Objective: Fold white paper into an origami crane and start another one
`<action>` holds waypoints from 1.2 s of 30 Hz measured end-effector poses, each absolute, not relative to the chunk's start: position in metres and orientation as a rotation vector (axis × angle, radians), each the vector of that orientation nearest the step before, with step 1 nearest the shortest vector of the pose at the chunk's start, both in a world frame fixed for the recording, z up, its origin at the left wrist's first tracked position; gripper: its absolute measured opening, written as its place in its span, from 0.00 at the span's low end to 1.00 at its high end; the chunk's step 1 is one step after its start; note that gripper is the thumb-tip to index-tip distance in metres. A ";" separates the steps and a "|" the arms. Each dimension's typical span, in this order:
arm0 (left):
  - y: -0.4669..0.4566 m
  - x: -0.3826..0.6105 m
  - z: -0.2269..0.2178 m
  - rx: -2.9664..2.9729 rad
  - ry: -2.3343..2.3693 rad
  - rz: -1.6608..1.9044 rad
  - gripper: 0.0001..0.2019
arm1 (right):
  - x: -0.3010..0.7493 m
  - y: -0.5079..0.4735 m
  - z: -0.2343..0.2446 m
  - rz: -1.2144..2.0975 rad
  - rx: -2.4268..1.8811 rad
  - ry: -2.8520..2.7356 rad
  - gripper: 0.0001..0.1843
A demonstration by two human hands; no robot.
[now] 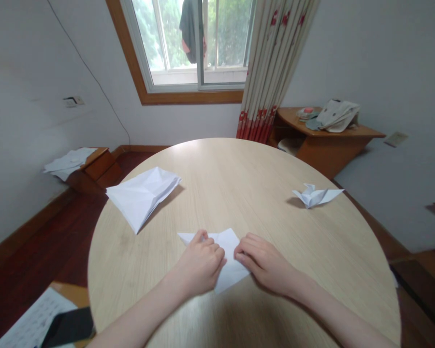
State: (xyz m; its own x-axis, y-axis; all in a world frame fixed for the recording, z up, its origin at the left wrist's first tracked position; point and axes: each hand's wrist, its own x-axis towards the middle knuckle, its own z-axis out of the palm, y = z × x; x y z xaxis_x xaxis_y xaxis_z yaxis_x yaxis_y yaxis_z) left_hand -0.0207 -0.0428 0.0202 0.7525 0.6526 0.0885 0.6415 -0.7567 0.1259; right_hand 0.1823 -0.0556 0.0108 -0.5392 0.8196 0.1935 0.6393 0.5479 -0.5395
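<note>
A folded sheet of white paper (232,274) lies near the front of the round table, with one narrow point sticking out to the left. My left hand (204,261) is closed over its left part, fingers curled and pressed onto the paper. At the right edge my right hand (260,258) pinches the same sheet between thumb and bent fingers. Both hands cover some of the folds. Farther right stands a folded paper crane (313,195), apart from the hands. Several sheets of creased white paper (145,193) rest in a loose stack at the far left.
The round wooden table (232,164) has a curved edge all round. At the lower left, a dark phone (68,326) and printed sheets (36,316) lie on a lower surface. A corner desk (333,140) with a cloth bag (337,116) stands beyond, beside a curtain (270,72).
</note>
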 end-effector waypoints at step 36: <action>-0.039 -0.022 0.030 2.647 1.350 -0.102 0.19 | 0.193 -0.042 0.004 0.315 -1.556 -2.361 0.09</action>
State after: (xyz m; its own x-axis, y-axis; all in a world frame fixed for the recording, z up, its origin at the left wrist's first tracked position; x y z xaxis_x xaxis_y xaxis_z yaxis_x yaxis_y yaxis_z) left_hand -0.0224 -0.0388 0.0300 0.5884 0.7970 -0.1368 0.8085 -0.5765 0.1186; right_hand 0.1929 -0.0421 0.0035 -0.3712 0.9202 0.1242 0.8553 0.3909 -0.3401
